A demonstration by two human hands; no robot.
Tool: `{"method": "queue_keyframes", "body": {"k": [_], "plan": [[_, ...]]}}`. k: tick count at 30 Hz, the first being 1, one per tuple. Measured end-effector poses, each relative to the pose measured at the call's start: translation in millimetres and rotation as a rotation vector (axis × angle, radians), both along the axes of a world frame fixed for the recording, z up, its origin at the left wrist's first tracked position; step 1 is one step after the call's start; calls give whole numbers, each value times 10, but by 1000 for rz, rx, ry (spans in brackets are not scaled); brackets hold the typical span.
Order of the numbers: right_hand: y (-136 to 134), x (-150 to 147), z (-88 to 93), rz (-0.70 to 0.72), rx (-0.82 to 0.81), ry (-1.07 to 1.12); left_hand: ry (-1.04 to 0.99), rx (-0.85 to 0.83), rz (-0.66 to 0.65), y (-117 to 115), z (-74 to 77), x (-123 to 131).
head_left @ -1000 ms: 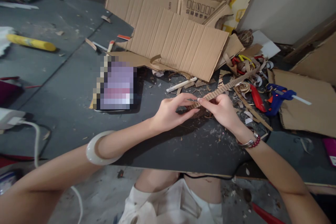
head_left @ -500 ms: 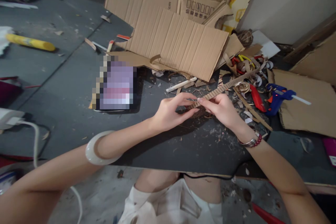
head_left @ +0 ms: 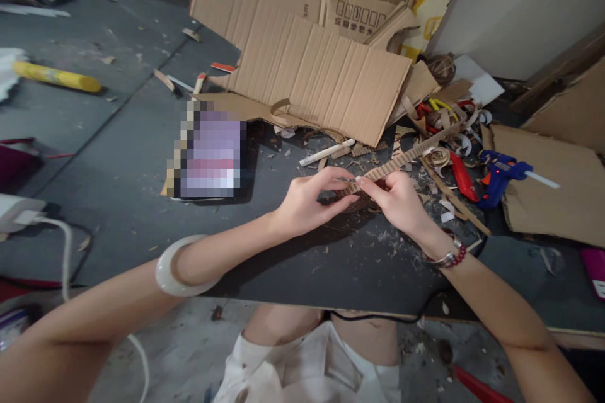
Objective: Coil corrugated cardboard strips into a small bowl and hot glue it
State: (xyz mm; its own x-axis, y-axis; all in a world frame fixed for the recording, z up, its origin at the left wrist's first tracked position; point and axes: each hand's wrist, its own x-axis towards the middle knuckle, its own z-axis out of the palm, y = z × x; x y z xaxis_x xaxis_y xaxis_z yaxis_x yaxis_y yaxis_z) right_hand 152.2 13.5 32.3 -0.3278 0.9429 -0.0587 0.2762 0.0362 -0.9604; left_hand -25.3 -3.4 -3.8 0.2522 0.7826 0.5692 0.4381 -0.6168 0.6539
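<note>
A narrow strip of corrugated cardboard [head_left: 401,160] runs slantwise from between my hands up toward the scraps at the right. My right hand [head_left: 399,198] pinches it between thumb and fingers near its lower end. On the strip's near end, my left hand [head_left: 309,198] has its thumb and fingers curled around the tip. Beneath the fingers sits a dark brown coiled piece [head_left: 362,201], partly hidden by both hands. A blue glue gun [head_left: 503,176] with a white glue stick lies to the right, beside a red-handled cutter [head_left: 463,177].
Large cardboard sheets [head_left: 302,56] lean at the back. A pixelated phone-like screen [head_left: 210,154] stands left of my hands. Paper and cardboard scraps litter the dark table [head_left: 283,271]. A yellow tube [head_left: 57,75] and a white plug with cable [head_left: 21,213] lie at the left.
My right hand has shifted very slightly, and the far end of the strip sits a little lower. The left hand stays nearly in place.
</note>
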Motion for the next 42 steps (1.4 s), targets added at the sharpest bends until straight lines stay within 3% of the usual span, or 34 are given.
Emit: {"method": "queue_keyframes", "body": {"k": [10, 27, 36, 42], "plan": [[23, 40, 60, 43, -26, -68, -20, -18, -11, -1, 2, -4], [-31, 25, -38, 12, 85, -139, -47, -32, -13, -30, 2, 19], [4, 13, -12, 5, -42, -3, -47, 20, -15, 1, 4, 4], [64, 57, 22, 16, -34, 42, -40, 72, 19, 8, 38, 12]]}}
